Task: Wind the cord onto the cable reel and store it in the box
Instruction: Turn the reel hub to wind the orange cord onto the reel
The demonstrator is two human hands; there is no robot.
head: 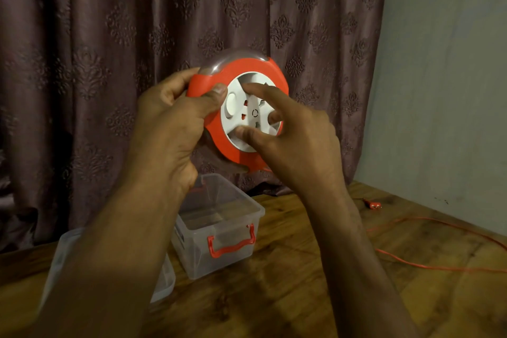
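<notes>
The box (219,228) at lower centre stands open-topped, with bare counter (288,269) just right of it. The lid (164,280) lies at its left; the cord (439,266) crosses the counter at lower right.

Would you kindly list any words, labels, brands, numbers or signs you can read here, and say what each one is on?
No text can be read.
Cable reel: its white hub bears only a small broken-circle mark, with no letters.
Clear plastic box: a label on its left side wall is seen at too sharp an angle and too blurred to read.
</notes>
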